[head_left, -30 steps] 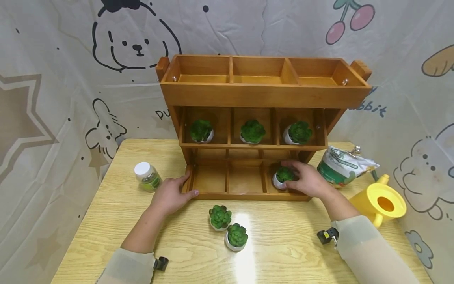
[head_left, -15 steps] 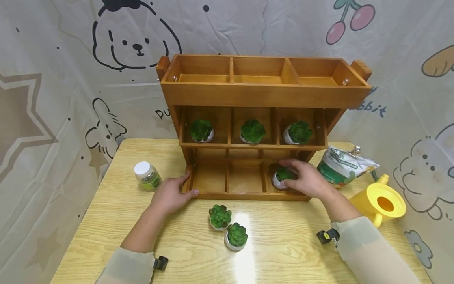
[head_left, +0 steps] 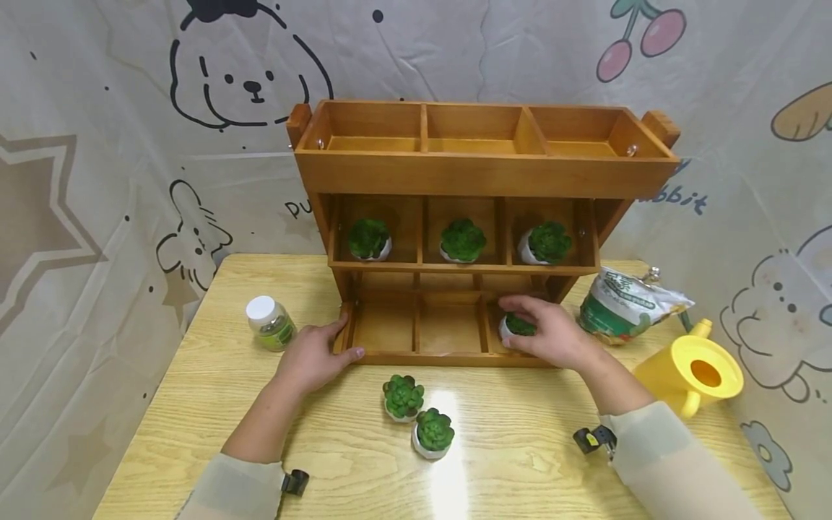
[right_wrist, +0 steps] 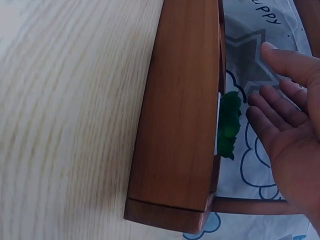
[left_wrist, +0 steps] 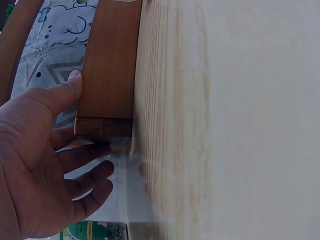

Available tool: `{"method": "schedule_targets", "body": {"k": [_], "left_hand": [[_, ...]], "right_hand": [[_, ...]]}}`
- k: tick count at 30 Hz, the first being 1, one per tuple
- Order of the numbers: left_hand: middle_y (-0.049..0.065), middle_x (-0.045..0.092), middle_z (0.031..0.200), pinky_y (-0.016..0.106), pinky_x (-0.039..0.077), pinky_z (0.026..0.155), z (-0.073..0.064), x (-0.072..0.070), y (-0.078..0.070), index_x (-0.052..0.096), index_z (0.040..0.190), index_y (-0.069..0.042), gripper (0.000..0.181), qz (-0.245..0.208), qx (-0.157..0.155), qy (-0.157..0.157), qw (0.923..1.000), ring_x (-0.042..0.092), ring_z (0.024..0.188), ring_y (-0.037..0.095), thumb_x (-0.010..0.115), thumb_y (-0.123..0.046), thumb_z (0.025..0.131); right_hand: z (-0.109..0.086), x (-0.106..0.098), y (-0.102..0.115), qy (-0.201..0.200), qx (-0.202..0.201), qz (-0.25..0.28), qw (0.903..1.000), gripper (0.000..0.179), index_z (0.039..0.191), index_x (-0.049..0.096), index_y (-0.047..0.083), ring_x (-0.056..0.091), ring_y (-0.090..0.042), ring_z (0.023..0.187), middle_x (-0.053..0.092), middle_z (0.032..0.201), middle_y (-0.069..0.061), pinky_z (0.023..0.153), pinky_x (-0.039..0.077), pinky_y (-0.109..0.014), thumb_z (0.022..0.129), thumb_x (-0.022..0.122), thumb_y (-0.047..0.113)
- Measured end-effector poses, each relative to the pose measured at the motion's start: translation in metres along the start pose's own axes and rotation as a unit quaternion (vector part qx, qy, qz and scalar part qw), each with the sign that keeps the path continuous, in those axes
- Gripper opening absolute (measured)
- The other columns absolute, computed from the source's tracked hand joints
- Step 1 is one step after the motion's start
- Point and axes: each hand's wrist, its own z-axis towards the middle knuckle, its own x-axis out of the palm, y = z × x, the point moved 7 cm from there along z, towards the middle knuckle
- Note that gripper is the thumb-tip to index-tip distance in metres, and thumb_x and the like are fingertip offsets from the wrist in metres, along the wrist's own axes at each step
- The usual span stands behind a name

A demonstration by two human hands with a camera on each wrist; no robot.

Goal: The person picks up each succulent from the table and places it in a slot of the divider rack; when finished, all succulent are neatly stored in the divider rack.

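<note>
A three-tier wooden plant stand (head_left: 484, 177) with divided trays stands on the table. My left hand (head_left: 315, 359) holds the bottom tray's left end. In the left wrist view the thumb lies at the top edge of its front board (left_wrist: 110, 60) and the fingers bend around the corner. Over the bottom right compartment, my right hand (head_left: 552, 328) hovers above a small potted succulent (head_left: 516, 325), partly covering it. The right wrist view shows that hand's loosely bent fingers (right_wrist: 272, 107) apart from the succulent's green leaves (right_wrist: 229, 125). Two potted succulents (head_left: 403, 397) sit on the table in front.
Three succulents (head_left: 464, 240) fill the middle tier, one per compartment. A white-capped jar (head_left: 271, 325) stands left of the stand. On the right are a green-and-white bag (head_left: 627, 307) and a yellow watering can (head_left: 695, 368). A printed cloth (head_left: 468, 50) hangs behind.
My right hand has let go of the succulent in the bottom right compartment and shifted slightly left and up over it. The left hand has kept its place.
</note>
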Motion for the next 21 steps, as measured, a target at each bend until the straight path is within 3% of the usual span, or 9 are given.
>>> {"method": "schedule_targets", "body": {"k": [9,14,21], "left_hand": [[0.024,0.066,0.134,0.059,0.051,0.101,0.000,0.000,0.000,0.045,0.158,-0.013,0.084,0.001,0.000,0.000,1.0000,0.063,0.123,0.043,0.075,-0.055,0.091],[0.024,0.065,0.135,0.059,0.050,0.101,0.001,0.000,0.000,0.046,0.158,-0.013,0.084,-0.001,-0.002,0.000,1.0000,0.063,0.123,0.043,0.075,-0.055,0.091],[0.024,0.065,0.135,0.060,0.050,0.101,0.001,0.001,0.001,0.045,0.158,-0.013,0.084,-0.003,-0.004,0.001,1.0000,0.063,0.123,0.043,0.074,-0.055,0.092]], "right_hand": [[-0.001,0.009,0.008,-0.003,-0.022,0.020,0.9996,0.062,0.141,0.059,0.001,0.065,-0.038,0.122,0.063,0.138,-0.020,0.100,0.054,-0.050,0.086,0.085,0.009],[-0.001,0.016,0.013,-0.004,-0.036,0.004,0.9993,0.060,0.141,0.060,0.002,0.069,-0.035,0.114,0.068,0.130,-0.017,0.095,0.057,-0.049,0.087,0.086,0.011],[-0.002,0.023,0.020,0.002,-0.040,0.014,0.9991,0.058,0.142,0.060,0.006,0.069,-0.032,0.113,0.069,0.127,-0.018,0.094,0.056,-0.054,0.089,0.084,0.013]]}}
